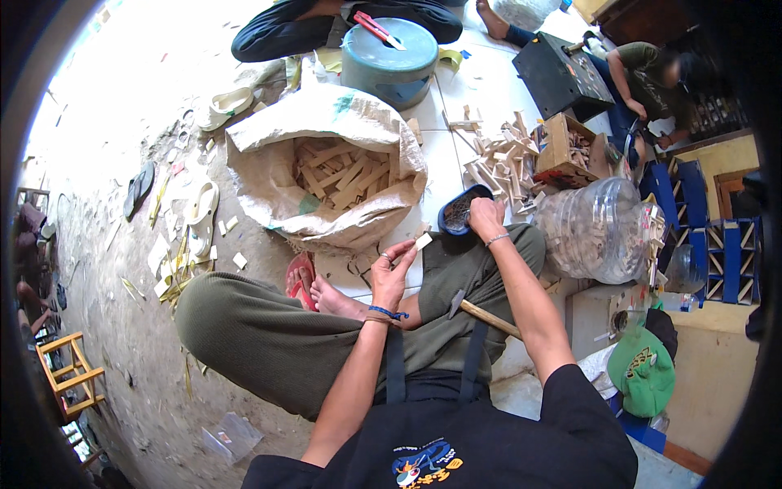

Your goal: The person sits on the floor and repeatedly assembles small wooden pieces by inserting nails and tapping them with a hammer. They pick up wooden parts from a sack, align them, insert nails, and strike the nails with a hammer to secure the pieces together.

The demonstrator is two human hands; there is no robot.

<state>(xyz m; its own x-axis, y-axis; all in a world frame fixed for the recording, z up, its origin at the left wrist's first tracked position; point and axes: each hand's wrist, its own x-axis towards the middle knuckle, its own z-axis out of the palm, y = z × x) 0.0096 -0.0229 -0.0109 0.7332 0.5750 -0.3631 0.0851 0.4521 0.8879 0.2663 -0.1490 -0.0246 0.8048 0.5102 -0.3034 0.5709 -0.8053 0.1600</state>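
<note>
My left hand pinches a small pale wooden block between thumb and fingertips, above my lap. At the right rim of a blue tub, my right hand has its fingers bunched and dipping inward. Dark, thin pieces that look like small nails fill the tub. What the right fingertips grip, if anything, is too small to make out. A hammer with a wooden handle lies across my right thigh, below the right forearm.
Ahead stands an open white sack of wooden pieces. More wooden pieces lie heaped beyond the tub, beside a wooden box and a large clear plastic bottle. A red knife rests on an upturned bucket. Another person sits far right.
</note>
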